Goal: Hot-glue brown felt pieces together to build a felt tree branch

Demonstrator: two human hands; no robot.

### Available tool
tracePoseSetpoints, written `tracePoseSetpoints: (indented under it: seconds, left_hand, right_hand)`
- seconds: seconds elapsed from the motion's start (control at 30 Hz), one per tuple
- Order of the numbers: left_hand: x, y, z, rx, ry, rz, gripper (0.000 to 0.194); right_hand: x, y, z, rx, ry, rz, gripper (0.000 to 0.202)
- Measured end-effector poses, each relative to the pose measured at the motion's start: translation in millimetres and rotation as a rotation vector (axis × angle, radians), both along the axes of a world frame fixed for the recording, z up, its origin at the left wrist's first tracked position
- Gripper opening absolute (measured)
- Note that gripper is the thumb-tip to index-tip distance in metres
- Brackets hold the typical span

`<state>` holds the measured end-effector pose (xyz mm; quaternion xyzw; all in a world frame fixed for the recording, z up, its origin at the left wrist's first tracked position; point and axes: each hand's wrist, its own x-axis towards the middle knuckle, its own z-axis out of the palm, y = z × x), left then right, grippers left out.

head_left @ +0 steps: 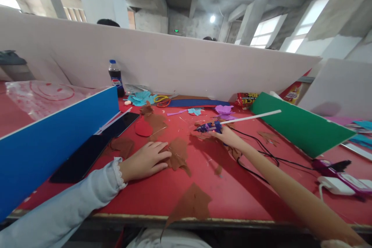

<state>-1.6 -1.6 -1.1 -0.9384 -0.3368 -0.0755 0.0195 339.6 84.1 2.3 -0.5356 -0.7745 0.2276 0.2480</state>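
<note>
My right hand [225, 136] is wrapped round a purple hot glue gun [208, 127], held over the middle of the red table. A long white glue stick [251, 117] juts from its back end, and its nozzle points left. My left hand [147, 161] lies palm down with fingers spread. Its fingertips rest at the edge of a piece of brown felt-like sheet [178, 153]. Another brown piece [193, 203] overhangs the table's front edge. Past the left hand lie a red rounded cutout [143, 128] and more brown scraps [158, 124].
Blue [66, 133] and green [299, 126] boards stand at the sides. A cola bottle [116, 79], scissors [162, 100], blue scraps [142, 98] and purple scraps [223, 110] lie towards the back. Two dark phone-like slabs [80, 161] are left. A black cable [261, 149] runs to a power strip [345, 176].
</note>
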Motion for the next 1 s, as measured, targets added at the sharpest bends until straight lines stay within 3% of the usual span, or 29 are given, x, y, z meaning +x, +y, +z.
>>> tracePoseSetpoints:
  seconds: [0.17,0.4,0.63,0.8,0.9,1.0]
  left_hand:
    - [0,0,-1.1,-0.001,-0.007,-0.002,0.029]
    - [0,0,-0.9,-0.004,-0.022,-0.001,0.027]
    - [-1,1,-2.9,0.014,-0.011,-0.001,0.029]
    - [-1,1,-2.7,0.023,-0.027,-0.013,0.028]
    - [-1,0,-1.4,0.018,-0.016,0.005,0.030]
    - [0,0,-0.5,0.009,0.001,0.027,0.029]
  right_hand:
    - [-6,3,3.1,0.053,0.007,-0.079,0.045]
    - [-2,11,-14.3,0.038,-0.024,-0.035,0.042]
    - [-2,3,-16.2,0.052,0.019,0.007,0.037]
    - [-4,-9,-19.1,0.346,0.061,-0.209,0.037]
    - [-2,-18,-17.2,0.587,0.202,-0.410,0.032]
    - [2,-25,-15.3,0.727,0.397,-0.522,0.022]
